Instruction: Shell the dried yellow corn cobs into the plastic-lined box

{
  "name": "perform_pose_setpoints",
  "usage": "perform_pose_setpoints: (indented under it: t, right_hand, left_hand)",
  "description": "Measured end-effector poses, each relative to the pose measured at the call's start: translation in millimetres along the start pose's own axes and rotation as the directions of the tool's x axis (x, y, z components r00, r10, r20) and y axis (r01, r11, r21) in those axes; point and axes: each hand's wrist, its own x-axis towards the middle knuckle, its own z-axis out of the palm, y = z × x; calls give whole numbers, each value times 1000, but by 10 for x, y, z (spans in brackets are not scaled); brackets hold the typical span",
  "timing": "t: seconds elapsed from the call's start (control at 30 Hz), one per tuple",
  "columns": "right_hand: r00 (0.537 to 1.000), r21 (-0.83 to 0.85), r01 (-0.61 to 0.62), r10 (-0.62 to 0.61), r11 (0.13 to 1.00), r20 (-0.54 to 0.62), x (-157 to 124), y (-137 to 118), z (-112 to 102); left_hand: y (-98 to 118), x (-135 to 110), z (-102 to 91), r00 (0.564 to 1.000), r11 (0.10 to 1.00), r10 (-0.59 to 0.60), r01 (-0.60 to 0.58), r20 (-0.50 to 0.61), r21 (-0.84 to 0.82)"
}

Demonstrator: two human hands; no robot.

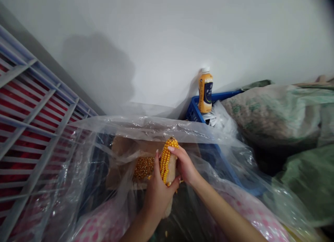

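Both my hands hold a dried corn cob [167, 162] upright, its orange-yellow kernels remaining on the left side and top while pale bare cob shows on the right. My left hand [159, 195] wraps around its lower part, and my right hand [184, 164] grips it higher up from the right. Behind the cob, a heap of loose corn kernels [143, 167] lies on brown cardboard [122, 148]. A clear plastic sheet [146, 125] drapes over the cardboard and around my hands.
A white metal rack [26, 130] with red behind it stands at left. A blue plastic crate [194, 110] holds a yellow-labelled bottle [205, 90]. Bulging woven sacks [271, 113] fill the right, against a white wall [167, 37]. Pink dotted cloth [255, 217] lies below my arms.
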Motion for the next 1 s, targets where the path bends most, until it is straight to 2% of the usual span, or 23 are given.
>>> perform_pose_setpoints:
  t: [0.2,0.3,0.37,0.43,0.57,1.0]
  right_hand:
    - [998,41,-65,66,997,-23,-43,-36,19]
    - [996,29,-64,62,998,57,-51,-85,37]
    - [984,39,-116,109,993,142,-46,-119,47]
    - [975,40,-144,135,989,175,-33,-137,49]
    - [990,29,-69,65,997,122,-3,-105,25]
    - [987,30,-29,24,999,159,-90,-79,16]
  left_hand:
    - [-8,-3,20,999,999,-46,46,20,-2]
    - [-12,15,24,999,998,-35,36,8,-50]
    - [-11,32,23,1000,993,-23,23,5,-118]
    - [-12,43,22,1000,983,-19,22,18,-184]
    - [-22,36,25,997,969,-58,68,50,-238]
    - [27,24,0,995,966,-87,95,43,-239]
